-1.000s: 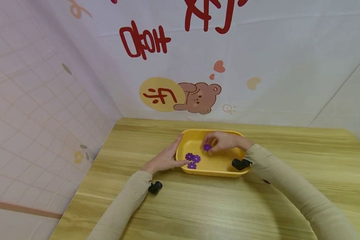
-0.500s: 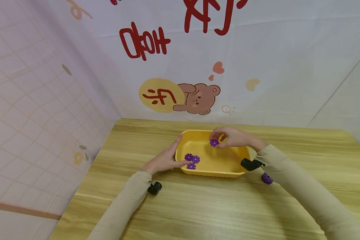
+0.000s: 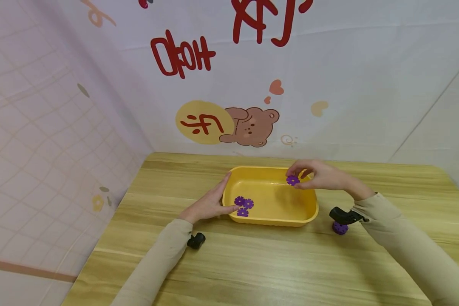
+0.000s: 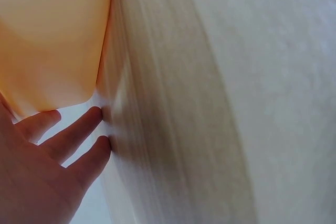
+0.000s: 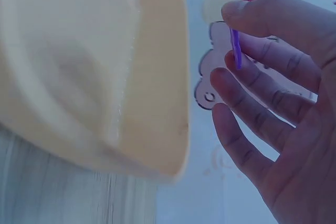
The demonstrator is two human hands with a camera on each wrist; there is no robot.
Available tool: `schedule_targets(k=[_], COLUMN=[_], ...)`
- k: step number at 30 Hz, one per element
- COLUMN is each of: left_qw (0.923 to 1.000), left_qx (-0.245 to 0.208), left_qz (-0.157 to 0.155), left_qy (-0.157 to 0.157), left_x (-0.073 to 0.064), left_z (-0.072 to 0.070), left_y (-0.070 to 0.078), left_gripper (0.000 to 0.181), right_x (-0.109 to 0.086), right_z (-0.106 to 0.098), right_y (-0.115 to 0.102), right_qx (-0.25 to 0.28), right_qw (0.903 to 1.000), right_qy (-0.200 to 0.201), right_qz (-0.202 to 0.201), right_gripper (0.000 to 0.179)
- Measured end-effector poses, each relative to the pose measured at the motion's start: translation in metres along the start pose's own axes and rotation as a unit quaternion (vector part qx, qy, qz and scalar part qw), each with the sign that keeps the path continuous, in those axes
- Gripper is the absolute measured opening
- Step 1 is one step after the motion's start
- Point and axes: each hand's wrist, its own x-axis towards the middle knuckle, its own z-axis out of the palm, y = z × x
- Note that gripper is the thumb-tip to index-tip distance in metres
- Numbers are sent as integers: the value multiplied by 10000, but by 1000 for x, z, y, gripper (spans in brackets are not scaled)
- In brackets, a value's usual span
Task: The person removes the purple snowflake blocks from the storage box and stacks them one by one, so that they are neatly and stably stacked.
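A yellow plastic basin (image 3: 275, 222) stands on the table. My left hand (image 3: 208, 205) grips its left end, thumb over the near rim and fingers along the outer wall; in the left wrist view the fingertips (image 4: 94, 113) lie at the basin's underside edge. Between thumb and forefinger, my right hand (image 3: 323, 176) pinches a purple snowflake disc (image 3: 292, 180) over the basin's far right part. The right wrist view shows this disc edge-on, a thin purple strip (image 5: 235, 48). Inside the basin, several purple discs (image 3: 248, 204) lie together near the left thumb.
A stack of purple discs (image 3: 340, 228) sits on the wooden table (image 3: 252, 263) right of the basin, partly behind the black wrist camera (image 3: 344, 215). A printed cloth wall (image 3: 348, 106) rises behind the table's far edge.
My right hand has moved right with the disc, from mid-basin toward its far right corner. The purple stack beside the basin has come into view from behind the sleeve. My left hand stays put.
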Motion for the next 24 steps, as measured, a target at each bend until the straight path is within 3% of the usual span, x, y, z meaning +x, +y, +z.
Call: schedule_targets(k=[9,24], left_qw=[10000,10000], left_qx=[-35,-36], left_qz=[40,37], left_qy=[37,1], left_x=[2,1], left_z=[2,0], left_y=[-1,-2], left_gripper=[110,110], right_x=[-45,-98], right_z=[-6,12], right_y=[16,35], right_qx=[-176,-385], right_qw=[9990,9953], right_qy=[393,814], right_qz=[-133,-354], right_gripper=[27,35])
